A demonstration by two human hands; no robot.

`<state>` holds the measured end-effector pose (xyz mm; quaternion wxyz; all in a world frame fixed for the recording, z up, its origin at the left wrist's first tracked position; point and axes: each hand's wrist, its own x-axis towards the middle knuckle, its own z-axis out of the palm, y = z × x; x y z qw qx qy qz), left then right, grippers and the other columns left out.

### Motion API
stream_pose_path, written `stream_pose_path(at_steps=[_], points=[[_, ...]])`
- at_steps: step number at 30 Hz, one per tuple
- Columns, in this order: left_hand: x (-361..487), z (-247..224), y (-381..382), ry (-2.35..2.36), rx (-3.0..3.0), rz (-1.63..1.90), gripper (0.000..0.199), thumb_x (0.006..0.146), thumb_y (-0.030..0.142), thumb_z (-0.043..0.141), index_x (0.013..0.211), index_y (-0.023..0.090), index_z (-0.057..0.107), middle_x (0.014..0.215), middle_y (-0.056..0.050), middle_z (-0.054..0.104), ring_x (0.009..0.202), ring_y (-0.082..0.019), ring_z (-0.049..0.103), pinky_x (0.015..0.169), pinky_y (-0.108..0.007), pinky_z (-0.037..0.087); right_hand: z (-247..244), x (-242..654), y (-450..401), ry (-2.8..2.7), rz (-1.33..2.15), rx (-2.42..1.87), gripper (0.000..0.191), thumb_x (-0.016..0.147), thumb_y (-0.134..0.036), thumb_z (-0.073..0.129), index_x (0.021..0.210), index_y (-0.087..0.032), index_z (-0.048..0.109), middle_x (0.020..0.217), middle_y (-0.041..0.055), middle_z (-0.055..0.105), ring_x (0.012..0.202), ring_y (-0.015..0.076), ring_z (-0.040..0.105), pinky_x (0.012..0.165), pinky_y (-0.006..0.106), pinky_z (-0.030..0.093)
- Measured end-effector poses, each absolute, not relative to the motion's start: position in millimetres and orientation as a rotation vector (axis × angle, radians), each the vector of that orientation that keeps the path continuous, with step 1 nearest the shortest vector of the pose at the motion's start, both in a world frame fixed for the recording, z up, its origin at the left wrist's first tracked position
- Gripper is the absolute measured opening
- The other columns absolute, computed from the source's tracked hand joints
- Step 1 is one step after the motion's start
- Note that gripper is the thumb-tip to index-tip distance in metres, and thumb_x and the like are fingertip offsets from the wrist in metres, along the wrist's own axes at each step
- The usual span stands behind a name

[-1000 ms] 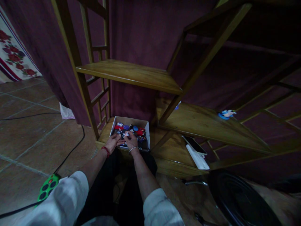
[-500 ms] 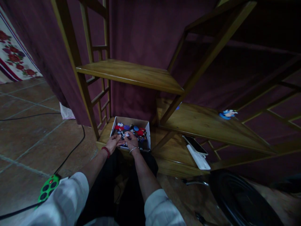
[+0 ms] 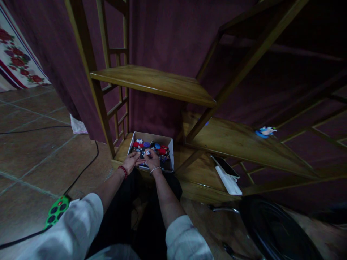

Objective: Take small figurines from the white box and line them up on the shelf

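Observation:
Both hands meet over the near edge of a white cardboard box (image 3: 172, 153) filled with small toy figurines, some red, purple and blue. My right hand (image 3: 153, 160), with a bracelet at the wrist, is closed around a small white-and-dark figurine (image 3: 146, 153). My left hand (image 3: 132, 161), wearing a red bead bracelet, pinches the same figurine from the left side. Its details are too small and dim to make out, and the fingers cover part of it.
The box sits on the low wooden shelf (image 3: 195, 162). Rightward lie a phone (image 3: 225, 166) and a white slab-like object (image 3: 228, 182). A blue-based figurine (image 3: 265, 132) stands on the raised shelf (image 3: 233, 139). A green power strip (image 3: 56, 211) and a black stool (image 3: 279, 227) flank me.
The view has shifted slightly. Both hands stay together over the box on the figurine, with only a slight change in its position between the fingers.

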<state>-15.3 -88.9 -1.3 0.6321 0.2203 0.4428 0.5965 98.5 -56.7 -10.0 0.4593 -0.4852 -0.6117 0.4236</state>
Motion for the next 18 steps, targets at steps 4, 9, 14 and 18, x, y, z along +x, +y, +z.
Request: stream_pose_path(at_steps=[4, 9, 14, 18], points=[[-14.6, -0.5, -89.5, 1.039, 0.489, 1.349, 0.016, 0.074, 0.021, 0.058, 0.074, 0.012, 0.045, 0.061, 0.000, 0.056, 0.062, -0.016, 0.065, 0.064, -0.030, 0.055, -15.3, 97.4, -55.4, -1.502, 1.027, -1.231, 0.026, 0.065, -0.025, 0.049, 0.089, -0.022, 0.058, 0.075, -0.0030, 0.061, 0.067, 0.0126, 0.055, 0.062, 0.024, 0.046], [-13.1, 4.8, -90.6, 1.096, 0.430, 1.347, 0.013, 0.078, 0.019, 0.054, 0.071, 0.012, 0.044, 0.057, 0.000, 0.053, 0.067, -0.019, 0.065, 0.068, -0.034, 0.054, -18.7, 96.6, -53.9, -1.503, 0.998, -1.268, 0.027, 0.065, -0.026, 0.049, 0.090, -0.022, 0.059, 0.075, -0.0029, 0.061, 0.067, 0.0130, 0.055, 0.061, 0.023, 0.046], [-13.4, 6.2, -91.0, 1.070, 0.403, 1.354, 0.014, 0.074, 0.017, 0.058, 0.070, 0.012, 0.045, 0.058, 0.001, 0.053, 0.070, -0.019, 0.065, 0.071, -0.035, 0.054, -18.8, 97.1, -53.5, -1.508, 0.991, -1.271, 0.028, 0.065, -0.027, 0.050, 0.091, -0.021, 0.059, 0.076, -0.0023, 0.061, 0.068, 0.0134, 0.055, 0.062, 0.024, 0.046], [-12.8, 6.2, -91.4, 1.058, 0.437, 1.354, 0.009, 0.076, 0.016, 0.056, 0.076, 0.011, 0.048, 0.060, 0.000, 0.055, 0.064, -0.016, 0.065, 0.067, -0.032, 0.055, -18.4, 97.9, -53.3, -1.486, 0.996, -1.291, 0.028, 0.065, -0.028, 0.050, 0.091, -0.021, 0.059, 0.074, -0.0017, 0.062, 0.067, 0.0139, 0.056, 0.062, 0.024, 0.047]])
